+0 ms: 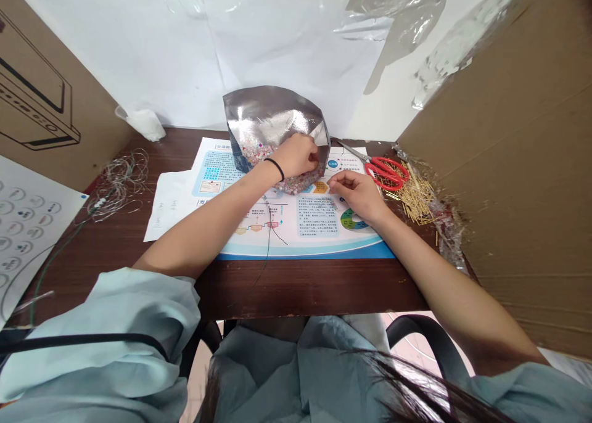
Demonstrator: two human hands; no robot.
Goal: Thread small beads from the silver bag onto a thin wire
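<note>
A silver foil bag (272, 105) lies open against the back wall, with many small mixed-colour beads (259, 151) inside. My left hand (298, 156) reaches over the beads at the bag's mouth, its fingers curled together; whatever they pinch is hidden. Just to the right of the bag, my right hand (356, 192) is above the printed sheet (314, 241), thumb and fingertips pressed together. Anything between them is too small to name. A thin dark thread (269, 238) trails over the sheet below my left wrist.
Red-handled scissors (387, 173) lie right of the sheet, beside a heap of thin gold-coloured sticks (416, 195) and crumpled clear plastic (448, 232). Tangled clear cord (123, 185) lies at the left. Cardboard walls (518, 182) flank the brown table (314, 284).
</note>
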